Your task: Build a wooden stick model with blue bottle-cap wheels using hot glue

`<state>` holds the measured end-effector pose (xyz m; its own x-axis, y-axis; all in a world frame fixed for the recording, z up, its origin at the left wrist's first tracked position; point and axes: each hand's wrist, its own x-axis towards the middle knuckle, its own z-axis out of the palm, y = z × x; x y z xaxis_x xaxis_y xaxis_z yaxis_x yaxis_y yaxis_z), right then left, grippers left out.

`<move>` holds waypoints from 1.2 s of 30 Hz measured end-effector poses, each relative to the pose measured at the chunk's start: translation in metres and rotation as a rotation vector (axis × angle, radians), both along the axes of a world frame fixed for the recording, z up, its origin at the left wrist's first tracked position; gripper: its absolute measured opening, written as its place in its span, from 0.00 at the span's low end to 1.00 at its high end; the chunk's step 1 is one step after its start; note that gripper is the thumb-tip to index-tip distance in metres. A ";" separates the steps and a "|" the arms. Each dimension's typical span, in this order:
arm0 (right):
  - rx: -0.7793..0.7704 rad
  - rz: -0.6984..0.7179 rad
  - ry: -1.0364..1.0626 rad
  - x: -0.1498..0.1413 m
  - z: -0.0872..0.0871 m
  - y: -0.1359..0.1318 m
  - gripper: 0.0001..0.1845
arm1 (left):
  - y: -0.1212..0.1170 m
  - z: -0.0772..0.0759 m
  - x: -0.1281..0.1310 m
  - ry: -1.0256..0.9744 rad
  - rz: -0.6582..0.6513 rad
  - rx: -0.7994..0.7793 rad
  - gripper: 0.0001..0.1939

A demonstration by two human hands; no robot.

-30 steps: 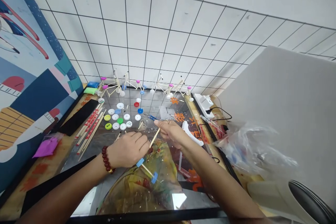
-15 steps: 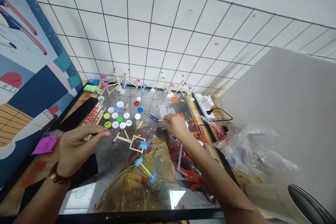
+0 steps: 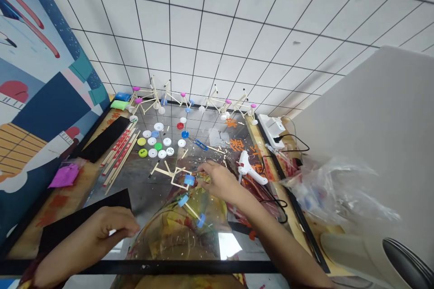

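Observation:
My right hand (image 3: 219, 181) reaches over the middle of the glass tabletop, fingers apart and holding nothing that I can see. Its fingertips are just right of a small stick frame (image 3: 165, 171) with a blue bottle-cap wheel (image 3: 189, 180); whether they touch is unclear. Nearer to me, a wooden stick (image 3: 192, 211) joins two other blue caps. My left hand (image 3: 117, 226) hovers low at the left with thumb and fingers apart, nothing between them, near a black sheet (image 3: 84, 216). A blue craft knife (image 3: 200, 145) lies beyond the right hand.
Loose bottle caps (image 3: 152, 153) and red-marked wooden sticks (image 3: 118, 156) lie at the left. A white glue gun (image 3: 251, 169) with its black cord sits at the right. Finished-looking stick models (image 3: 152, 99) line the back wall. A power strip (image 3: 271, 131) and plastic bags (image 3: 339, 189) are on the right.
My right hand has come back from the craft knife's area toward the stick frame. My left hand has moved down toward the near edge. The view has shifted slightly, uncovering the glue gun.

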<state>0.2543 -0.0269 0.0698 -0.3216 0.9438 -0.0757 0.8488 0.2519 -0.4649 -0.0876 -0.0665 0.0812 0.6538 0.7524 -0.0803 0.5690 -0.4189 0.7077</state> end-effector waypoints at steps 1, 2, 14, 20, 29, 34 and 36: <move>-0.020 0.004 0.021 -0.001 -0.004 -0.006 0.14 | -0.004 -0.001 0.001 0.069 -0.053 -0.115 0.11; -0.031 -0.005 0.041 -0.001 -0.007 -0.013 0.14 | -0.007 -0.003 0.001 0.149 -0.097 -0.233 0.10; -0.059 -0.110 0.158 -0.007 -0.031 -0.008 0.26 | 0.022 -0.028 0.018 0.074 0.192 0.198 0.12; -0.083 -0.048 0.151 -0.014 -0.044 0.001 0.36 | 0.055 -0.045 0.044 0.120 0.295 0.528 0.16; -0.076 0.010 0.161 -0.012 -0.049 0.008 0.36 | 0.079 -0.064 0.058 0.146 0.204 0.541 0.16; -0.039 0.054 0.111 -0.013 -0.045 0.011 0.31 | 0.081 -0.068 0.061 0.198 0.200 0.565 0.12; -0.011 0.056 0.090 -0.012 -0.044 0.013 0.28 | 0.081 -0.067 0.063 0.224 0.215 0.578 0.11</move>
<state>0.2421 -0.0140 0.0259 -0.3803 0.9232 -0.0548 0.7880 0.2924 -0.5417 -0.0242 0.0148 0.0146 0.4988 0.8270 0.2593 0.7898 -0.5569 0.2570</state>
